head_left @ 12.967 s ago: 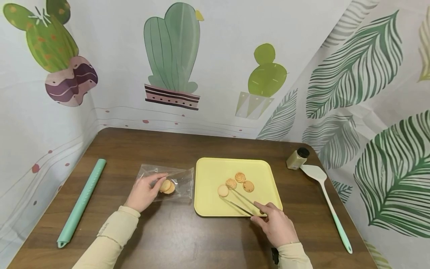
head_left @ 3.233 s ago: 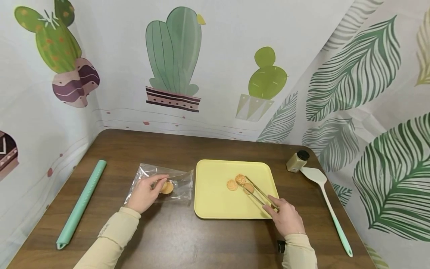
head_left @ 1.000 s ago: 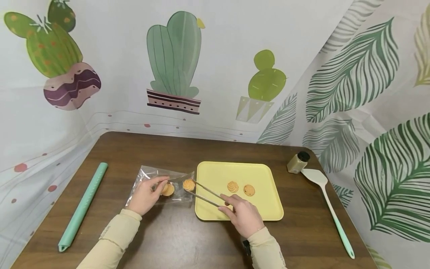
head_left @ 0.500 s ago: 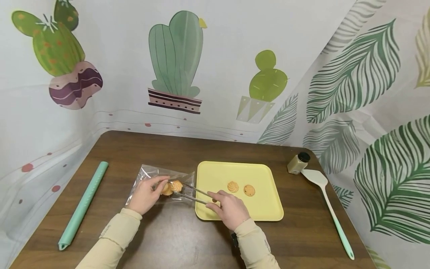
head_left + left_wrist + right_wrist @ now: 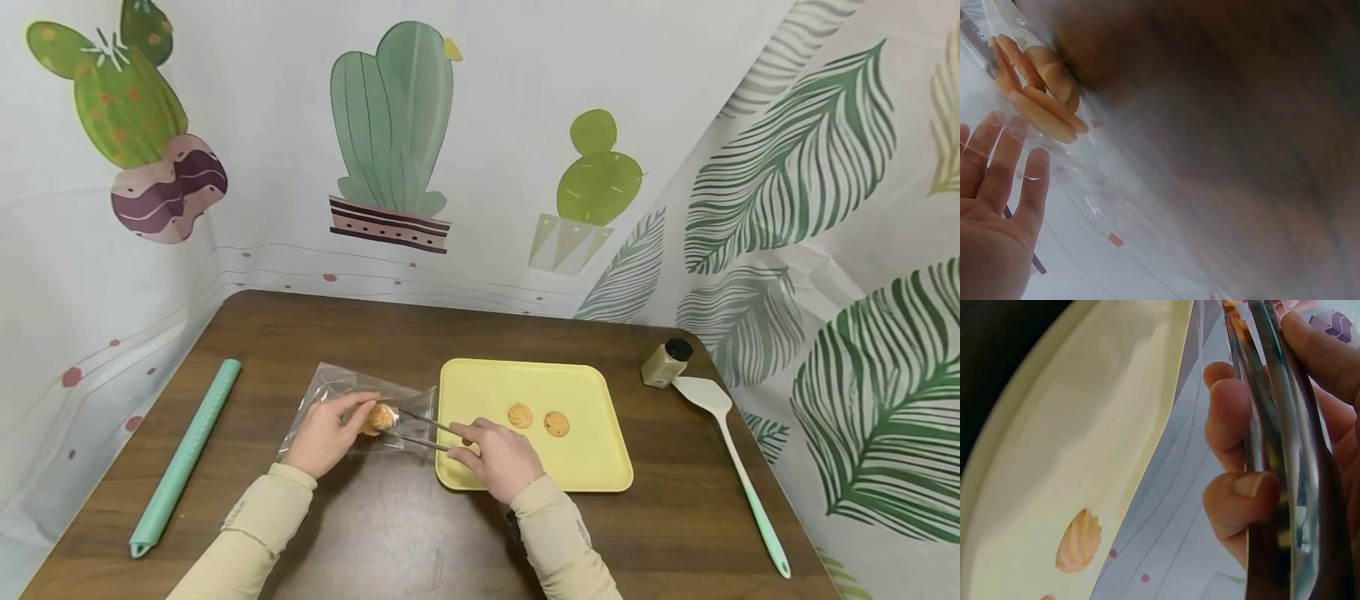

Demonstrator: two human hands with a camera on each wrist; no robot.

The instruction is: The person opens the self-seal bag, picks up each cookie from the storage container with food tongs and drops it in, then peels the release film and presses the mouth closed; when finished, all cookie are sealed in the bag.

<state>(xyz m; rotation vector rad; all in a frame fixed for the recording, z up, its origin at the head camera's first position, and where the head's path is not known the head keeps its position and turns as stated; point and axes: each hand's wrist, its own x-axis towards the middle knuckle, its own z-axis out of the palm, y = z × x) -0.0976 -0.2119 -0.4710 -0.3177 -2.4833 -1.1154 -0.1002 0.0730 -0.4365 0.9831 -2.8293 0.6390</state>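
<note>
My left hand [image 5: 327,429] pinches the upper film of a clear plastic bag [image 5: 337,381] between thumb and index finger, lifting its mouth. Its other fingers lie along the film in the left wrist view. Several cookies [image 5: 1047,119] show through the plastic, bunched together. Metal tongs [image 5: 431,422] are gripped by my right hand [image 5: 498,458], its thumb and fingers on both arms. The tong tips reach into the bag, with a swirl cookie [image 5: 383,417] at them over the other cookies. A second swirl cookie [image 5: 520,416] and a dark-flecked round cookie [image 5: 557,424] lie on the yellow tray [image 5: 487,387].
A mint-green rod [image 5: 187,458] with a hanging hole lies along the left of the brown table [image 5: 375,533]. At the right are a black-lidded jar [image 5: 664,364] and a white spatula [image 5: 723,417] with a mint handle. A printed cloth stands behind.
Since the first frame, a pale round cookie and a swirl cookie have left the tray. The right hand moved left, carrying the swirl cookie into the bag with the tongs. The left hand stayed put.
</note>
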